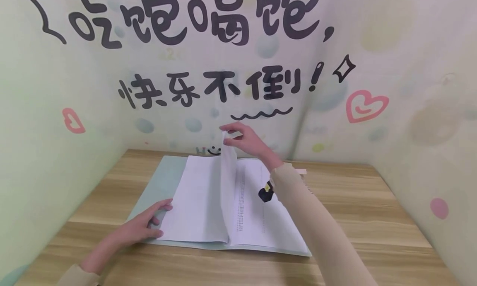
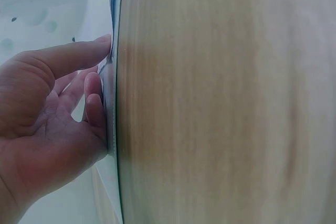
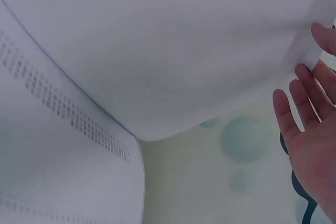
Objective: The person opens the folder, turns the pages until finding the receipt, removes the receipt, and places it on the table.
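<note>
A pale blue folder (image 1: 169, 170) lies spread on the table, with white sheets inside. The right hand (image 1: 246, 141) pinches the top corner of a white page (image 1: 228, 182) between thumb and fingers, and the page stands upright near the fold. The right wrist view shows this page (image 3: 173, 51) from its side, with the thumb and a finger at its edge. Printed rows run down the right-hand sheet (image 1: 253, 224). On the left, the left hand (image 1: 139, 227) rests at the edge of the left sheet (image 1: 195, 199) and folder, its fingers relaxed.
Under the folder is a wood-grain table (image 1: 357, 219). Behind it rises a pale wall (image 1: 167, 128) with large black lettering and drawn hearts. A small black piece with a yellow mark (image 1: 266, 192) shows beside the right sleeve (image 1: 316, 219).
</note>
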Tool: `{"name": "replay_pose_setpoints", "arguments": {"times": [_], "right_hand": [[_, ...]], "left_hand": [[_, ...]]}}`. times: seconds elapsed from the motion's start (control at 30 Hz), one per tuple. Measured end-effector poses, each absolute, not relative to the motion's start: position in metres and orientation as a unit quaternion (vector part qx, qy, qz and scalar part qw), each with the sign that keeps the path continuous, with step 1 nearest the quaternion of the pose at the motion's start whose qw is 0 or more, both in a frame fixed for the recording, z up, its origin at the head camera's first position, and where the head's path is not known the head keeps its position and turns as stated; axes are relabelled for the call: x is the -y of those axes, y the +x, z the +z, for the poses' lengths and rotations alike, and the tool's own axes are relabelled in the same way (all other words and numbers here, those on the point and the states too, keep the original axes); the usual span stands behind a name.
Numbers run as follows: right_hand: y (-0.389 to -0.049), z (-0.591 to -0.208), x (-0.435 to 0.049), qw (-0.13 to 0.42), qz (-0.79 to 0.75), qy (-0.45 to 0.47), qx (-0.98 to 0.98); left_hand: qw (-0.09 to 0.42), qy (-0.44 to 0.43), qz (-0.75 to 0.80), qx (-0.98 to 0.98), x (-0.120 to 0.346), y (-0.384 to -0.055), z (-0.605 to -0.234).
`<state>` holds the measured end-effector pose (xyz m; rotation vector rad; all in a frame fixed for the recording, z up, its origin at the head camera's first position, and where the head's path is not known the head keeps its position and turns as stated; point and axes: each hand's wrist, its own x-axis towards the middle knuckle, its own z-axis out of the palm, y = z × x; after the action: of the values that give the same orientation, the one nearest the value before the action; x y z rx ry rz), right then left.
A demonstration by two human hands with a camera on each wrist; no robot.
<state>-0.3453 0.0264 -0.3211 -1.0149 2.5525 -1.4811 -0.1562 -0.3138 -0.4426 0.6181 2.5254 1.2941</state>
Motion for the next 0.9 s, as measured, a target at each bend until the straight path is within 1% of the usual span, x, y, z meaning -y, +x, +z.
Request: {"name": "replay_pose_setpoints", "arguments": {"times": [0.17, 0.33, 0.6, 0.9], "right_hand": [[-0.343, -0.332, 0.0, 0.021, -0.483, -0.334, -0.809], [-0.34, -0.345, 0.023, 0.045, -0.494, -0.325, -0.805], [-0.338, -0.368, 0.047, 0.062, -0.48, -0.327, -0.812], [-0.34, -0.398, 0.056, 0.074, -0.454, -0.352, -0.815]], "left_hand": [[0.119, 0.219, 0.448, -0.859, 0.313, -0.154, -0.441], [0.129, 0.204, 0.449, -0.86, 0.316, -0.154, -0.443], [0.143, 0.188, 0.44, -0.866, 0.315, -0.157, -0.443], [0.162, 0.119, 0.421, -0.885, 0.312, -0.159, -0.442]]}}
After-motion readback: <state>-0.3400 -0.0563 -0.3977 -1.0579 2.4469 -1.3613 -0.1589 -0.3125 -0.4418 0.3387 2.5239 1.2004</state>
